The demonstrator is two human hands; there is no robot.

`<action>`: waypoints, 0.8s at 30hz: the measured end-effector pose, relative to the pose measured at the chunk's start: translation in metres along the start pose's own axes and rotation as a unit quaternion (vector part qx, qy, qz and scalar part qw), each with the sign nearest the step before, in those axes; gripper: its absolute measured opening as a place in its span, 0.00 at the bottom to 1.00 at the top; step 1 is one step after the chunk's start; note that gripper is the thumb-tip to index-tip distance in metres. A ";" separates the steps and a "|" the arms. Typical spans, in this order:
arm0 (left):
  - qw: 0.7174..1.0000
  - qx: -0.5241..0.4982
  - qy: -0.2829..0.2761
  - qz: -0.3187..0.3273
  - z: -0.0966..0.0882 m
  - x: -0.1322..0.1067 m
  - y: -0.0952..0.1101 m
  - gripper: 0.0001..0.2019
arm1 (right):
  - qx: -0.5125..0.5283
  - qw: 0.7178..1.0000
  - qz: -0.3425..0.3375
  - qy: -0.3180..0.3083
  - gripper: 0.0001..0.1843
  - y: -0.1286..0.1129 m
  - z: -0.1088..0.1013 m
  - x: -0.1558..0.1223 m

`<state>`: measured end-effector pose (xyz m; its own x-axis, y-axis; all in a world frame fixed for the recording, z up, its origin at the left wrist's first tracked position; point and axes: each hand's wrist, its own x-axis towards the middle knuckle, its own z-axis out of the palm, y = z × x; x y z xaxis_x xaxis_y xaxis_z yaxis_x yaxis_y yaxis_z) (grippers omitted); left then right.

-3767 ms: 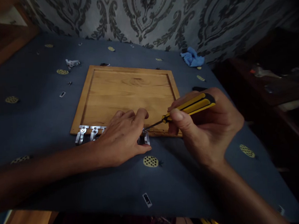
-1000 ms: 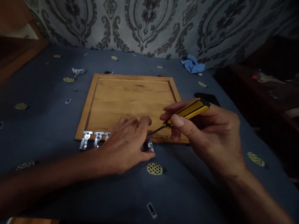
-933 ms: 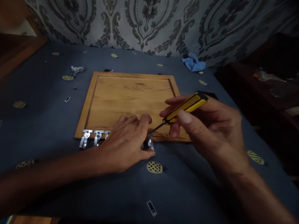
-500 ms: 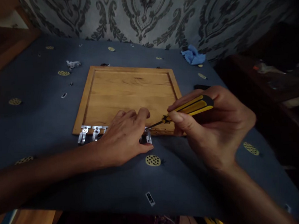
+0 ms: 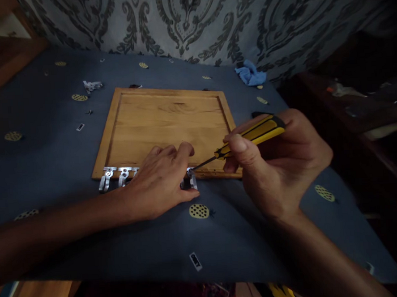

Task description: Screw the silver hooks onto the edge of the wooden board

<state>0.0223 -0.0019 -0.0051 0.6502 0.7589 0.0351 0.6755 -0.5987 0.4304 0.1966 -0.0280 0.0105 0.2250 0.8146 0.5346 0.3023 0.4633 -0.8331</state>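
A framed wooden panel (image 5: 170,123), like a cabinet door, lies flat on the blue patterned cloth. Metal hinges (image 5: 107,175) sit along its near edge toward the left. My left hand (image 5: 163,182) rests over that edge, thumb and fingers closed about another hinge (image 5: 193,181), most of which it hides. In my right hand (image 5: 273,162) is a yellow-and-black screwdriver (image 5: 254,135), gripped by its handle and slanting down to the left. Its tip meets the hinge beside my left index finger; the screw there is too small to make out.
A loose hinge (image 5: 92,86) and small screws (image 5: 89,112) lie on the cloth (image 5: 52,175) left of the panel. At the back right is a crumpled blue cloth (image 5: 251,73). A dark object (image 5: 259,114) lies behind my right hand. Patterned fabric (image 5: 191,23) covers the back.
The screwdriver's handle has turned a little in my right fingers, its tip still at the hinge. My left hand keeps its place on the panel; the whole view has shifted slightly.
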 end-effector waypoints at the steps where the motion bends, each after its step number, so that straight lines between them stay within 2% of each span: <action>1: 1.000 0.000 -0.001 -0.001 0.000 0.000 0.000 0.28 | -0.001 1.000 0.002 0.000 0.19 0.001 0.000 0.000; 11: 1.000 -0.006 -0.006 -0.010 -0.001 0.000 0.001 0.26 | -0.037 0.999 0.006 -0.020 0.19 0.002 -0.001 -0.001; 20: 1.000 -0.018 0.000 0.000 0.000 0.001 0.000 0.27 | -0.004 0.982 0.035 -0.186 0.07 -0.009 -0.018 0.014; 22: 1.000 -0.020 0.004 0.002 0.000 0.000 0.000 0.27 | -0.008 0.982 0.021 -0.185 0.10 -0.008 -0.017 0.015; 24: 1.000 -0.021 0.007 0.002 0.001 0.000 -0.001 0.26 | -0.022 0.989 -0.011 -0.147 0.13 -0.006 -0.013 0.012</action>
<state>0.0217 -0.0019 -0.0066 0.6478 0.7602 0.0497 0.6577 -0.5910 0.4670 0.2094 -0.0253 0.0242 -0.0598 0.8736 0.4830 0.3461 0.4720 -0.8108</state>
